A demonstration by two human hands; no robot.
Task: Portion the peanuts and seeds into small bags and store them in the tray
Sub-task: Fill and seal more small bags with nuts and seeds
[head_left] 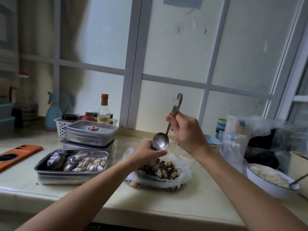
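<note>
1. The left hand is curled around the top of a small bag, whose filled bottom hangs just under the fist. The right hand grips the handle of a steel spoon.
2. Both are raised above a large clear bag of peanuts and seeds that lies open on the pale countertop, near its front edge.
3. To the left of that bag sits the steel tray, which holds several filled bags side by side.
4. Behind the tray are two stacked lidded steel containers. Behind those is a white basket of jars and a sauce bottle, with a blue spray bottle at its left.
5. An orange phone case lies at the far left of the counter.
6. To the right stand clear plastic bags, stacked cups and a white bowl of pale flakes with a utensil in it.
7. A white-framed window with frosted panes runs along the back of the counter.
8. Both forearms reach in from the bottom edge. The spoon is held steeply, handle up, and its empty bowl sits right at the left hand's knuckles.
</note>
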